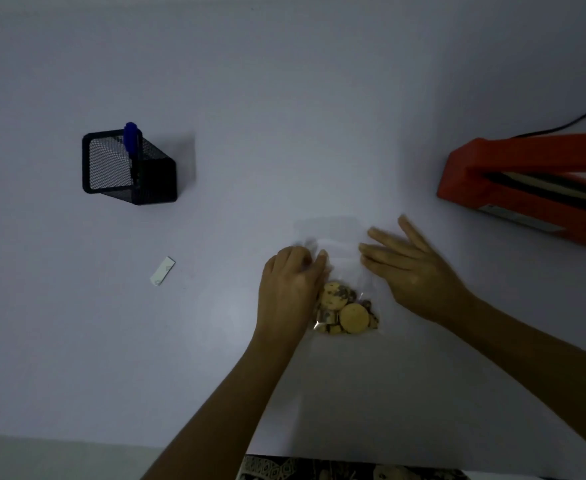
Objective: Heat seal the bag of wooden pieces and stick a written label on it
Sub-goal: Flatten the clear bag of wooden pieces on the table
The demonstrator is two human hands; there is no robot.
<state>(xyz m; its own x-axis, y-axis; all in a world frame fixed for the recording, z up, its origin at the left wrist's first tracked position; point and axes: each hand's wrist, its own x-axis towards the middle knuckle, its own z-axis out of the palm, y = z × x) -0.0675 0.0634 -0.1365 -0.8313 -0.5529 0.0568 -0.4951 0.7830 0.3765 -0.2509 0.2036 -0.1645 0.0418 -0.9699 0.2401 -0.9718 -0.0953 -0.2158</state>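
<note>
The left hand (289,289) pinches the clear bag (340,258) near the desk's (284,98) front edge; the right hand (409,268) lies flat and relaxed on it. The film looks thin and slippery with the wooden pieces (347,308) loose, so hold its empty upper part.

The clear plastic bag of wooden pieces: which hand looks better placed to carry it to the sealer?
Probably the right hand: it lies flat by the clear plastic bag, on the side of the orange heat sealer. The left hand pinches the bag's far side.
</note>
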